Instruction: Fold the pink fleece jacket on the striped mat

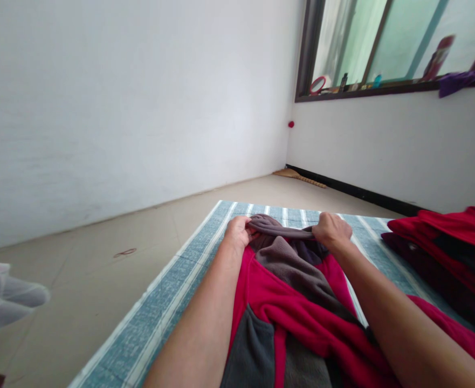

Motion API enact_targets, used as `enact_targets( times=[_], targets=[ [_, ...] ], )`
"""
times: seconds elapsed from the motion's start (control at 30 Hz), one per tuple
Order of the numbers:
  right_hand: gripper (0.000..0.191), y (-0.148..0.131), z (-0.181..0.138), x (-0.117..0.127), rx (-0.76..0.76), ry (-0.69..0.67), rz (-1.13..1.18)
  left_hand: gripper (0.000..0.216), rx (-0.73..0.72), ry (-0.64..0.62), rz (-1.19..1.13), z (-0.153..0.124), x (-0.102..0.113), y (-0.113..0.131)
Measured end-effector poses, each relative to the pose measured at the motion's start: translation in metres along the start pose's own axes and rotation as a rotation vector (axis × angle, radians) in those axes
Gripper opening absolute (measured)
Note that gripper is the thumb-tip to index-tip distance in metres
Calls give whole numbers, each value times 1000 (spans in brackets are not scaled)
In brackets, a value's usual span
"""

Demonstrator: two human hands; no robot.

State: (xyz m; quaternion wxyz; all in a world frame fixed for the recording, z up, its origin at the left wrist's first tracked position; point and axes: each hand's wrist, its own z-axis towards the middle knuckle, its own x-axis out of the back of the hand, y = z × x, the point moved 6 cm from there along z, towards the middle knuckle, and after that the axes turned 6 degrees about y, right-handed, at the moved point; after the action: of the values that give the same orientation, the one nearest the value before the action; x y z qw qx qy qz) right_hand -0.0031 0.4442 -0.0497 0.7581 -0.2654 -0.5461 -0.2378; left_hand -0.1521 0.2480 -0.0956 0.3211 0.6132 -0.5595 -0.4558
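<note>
A red and grey fleece jacket (286, 285) lies spread in front of me on a blue and white striped cloth (168, 296). My left hand (239, 231) grips the left end of its grey collar. At the collar's other end, my right hand (332, 230) is closed on the fabric, knuckles up. Between both hands the collar is drawn out in a rolled band. The jacket's lower part runs out of view at the bottom, partly behind my right forearm.
Folded red and dark clothes (443, 258) are stacked at the right. A broom (300, 177) lies on the floor by the far corner. White fabric (8, 307) hangs at the left edge. The windowsill holds a round mirror (317, 85), small bottles and a purple cloth (461, 82).
</note>
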Motion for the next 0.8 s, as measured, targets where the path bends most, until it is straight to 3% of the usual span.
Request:
enact_targets(
  times=[0.13,0.3,0.4,0.5,0.63,0.8],
  targets=[
    [25,-24,-8,5,192,25,113,8,-95,52,24,-9,-4,7],
    [44,-76,-1,6,420,-59,403,12,-258,52,59,-22,-9,25],
    [48,-94,13,-4,385,-174,592,11,-290,4,84,-27,-11,33],
    [30,-97,21,-18,309,-284,763,7,-265,-81,118,-32,-13,36],
    [16,-85,23,-23,155,-289,996,9,-220,-198,164,-39,-17,37],
    [19,-79,20,-15,101,-342,1201,10,-224,-232,203,-42,-20,35]
  ],
)
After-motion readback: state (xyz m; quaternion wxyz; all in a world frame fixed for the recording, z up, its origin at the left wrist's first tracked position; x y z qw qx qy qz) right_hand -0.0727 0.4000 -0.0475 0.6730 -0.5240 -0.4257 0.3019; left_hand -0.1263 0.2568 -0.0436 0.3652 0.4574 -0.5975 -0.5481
